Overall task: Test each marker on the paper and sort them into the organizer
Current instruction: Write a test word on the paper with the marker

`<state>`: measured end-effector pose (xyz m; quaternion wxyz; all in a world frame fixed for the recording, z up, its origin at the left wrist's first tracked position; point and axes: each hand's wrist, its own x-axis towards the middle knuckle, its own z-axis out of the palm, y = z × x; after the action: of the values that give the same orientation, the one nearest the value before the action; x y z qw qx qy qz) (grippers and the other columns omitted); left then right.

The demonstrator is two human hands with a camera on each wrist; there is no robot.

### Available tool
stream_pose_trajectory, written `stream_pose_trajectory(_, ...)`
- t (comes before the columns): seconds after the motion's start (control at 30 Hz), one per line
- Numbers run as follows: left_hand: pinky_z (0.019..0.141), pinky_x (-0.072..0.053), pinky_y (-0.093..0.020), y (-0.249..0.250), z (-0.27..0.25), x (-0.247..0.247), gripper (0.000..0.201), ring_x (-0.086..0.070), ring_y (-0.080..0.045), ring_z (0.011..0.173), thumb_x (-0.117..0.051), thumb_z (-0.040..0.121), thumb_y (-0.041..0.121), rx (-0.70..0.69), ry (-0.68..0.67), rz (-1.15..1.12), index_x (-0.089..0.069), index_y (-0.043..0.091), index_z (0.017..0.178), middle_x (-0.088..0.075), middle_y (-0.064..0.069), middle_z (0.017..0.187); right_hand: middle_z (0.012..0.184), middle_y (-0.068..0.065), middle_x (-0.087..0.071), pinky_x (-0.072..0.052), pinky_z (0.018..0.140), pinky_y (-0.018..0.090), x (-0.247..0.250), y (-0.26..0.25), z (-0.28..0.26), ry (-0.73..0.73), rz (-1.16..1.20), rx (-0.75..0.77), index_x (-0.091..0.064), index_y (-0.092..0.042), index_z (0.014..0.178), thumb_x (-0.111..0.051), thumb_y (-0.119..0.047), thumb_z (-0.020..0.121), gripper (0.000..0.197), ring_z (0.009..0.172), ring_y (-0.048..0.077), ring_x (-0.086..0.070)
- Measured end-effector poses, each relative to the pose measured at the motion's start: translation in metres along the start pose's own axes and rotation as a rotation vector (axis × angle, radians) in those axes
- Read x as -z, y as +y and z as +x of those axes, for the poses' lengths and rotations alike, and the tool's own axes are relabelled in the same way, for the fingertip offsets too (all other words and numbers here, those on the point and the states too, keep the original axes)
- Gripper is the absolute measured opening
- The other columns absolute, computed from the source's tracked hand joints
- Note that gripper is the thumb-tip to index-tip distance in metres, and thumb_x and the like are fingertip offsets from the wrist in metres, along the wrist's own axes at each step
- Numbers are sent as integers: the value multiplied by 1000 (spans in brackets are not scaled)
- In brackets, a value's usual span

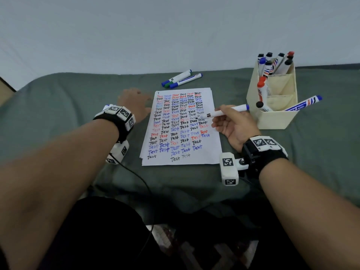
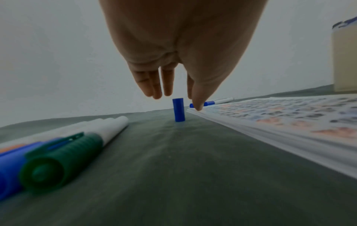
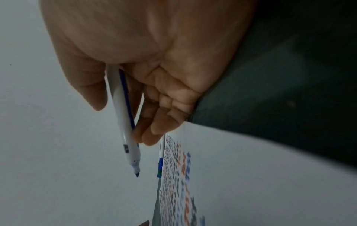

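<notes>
My right hand (image 1: 231, 124) holds an uncapped blue marker (image 1: 224, 112) in a writing grip, slanted over the right side of the paper (image 1: 181, 152). In the right wrist view the marker (image 3: 125, 130) shows its bare blue tip a little off the sheet (image 3: 179, 175). My left hand (image 1: 134, 103) lies open at the paper's upper left edge. In the left wrist view its straight fingers (image 2: 156, 85) hover just above a blue cap (image 2: 178, 112) standing upright on the cloth. The head view hides that cap. A cream organizer (image 1: 278, 117) stands at the right, holding several markers.
Three capped markers (image 1: 182, 78) lie beyond the paper's top edge. A green marker (image 2: 63, 159) and blue ones lie on the cloth by my left wrist. A striped blue marker (image 1: 303, 104) leans out of the organizer's front compartment. Grey-green cloth (image 1: 68, 98) covers the surface.
</notes>
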<state>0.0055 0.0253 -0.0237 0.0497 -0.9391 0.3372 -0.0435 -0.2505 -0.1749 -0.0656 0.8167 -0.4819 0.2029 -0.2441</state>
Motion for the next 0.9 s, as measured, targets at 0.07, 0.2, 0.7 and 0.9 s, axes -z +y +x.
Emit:
stream_pose_trajectory(0.07,107,-43,-43,-5,5,-1,43,-50,-33,129,-60,98,30,5,-44,-41,-56,29,141,-54,-12,141,78,18,-72,-52,57,26,1,-1,0,-31,8,-11,-71,-2,96,-60,-18,93,19,64,25,-67)
stream_pose_trajectory(0.2,103,-44,-36,-12,12,3,38,-55,-32,126,-57,98,11,23,-147,-18,-62,17,136,-60,-10,139,78,20,-73,-51,55,25,2,0,0,-42,-46,24,-63,-6,97,-55,-5,98,9,62,24,-65)
stream_pose_trajectory(0.7,58,-39,-23,54,-12,26,12,-61,-2,71,-59,100,30,-154,-25,-542,-64,31,110,-70,11,86,91,21,-76,-56,62,26,3,5,2,8,-76,42,-72,-5,103,-73,-1,88,15,68,22,-68)
stream_pose_trajectory(0.9,58,-42,-20,69,-21,32,10,-65,-4,73,-60,99,30,-221,-31,-623,-62,37,105,-73,10,84,89,20,-76,-56,63,26,3,5,2,12,-82,50,-72,-6,102,-72,-1,90,13,68,22,-68)
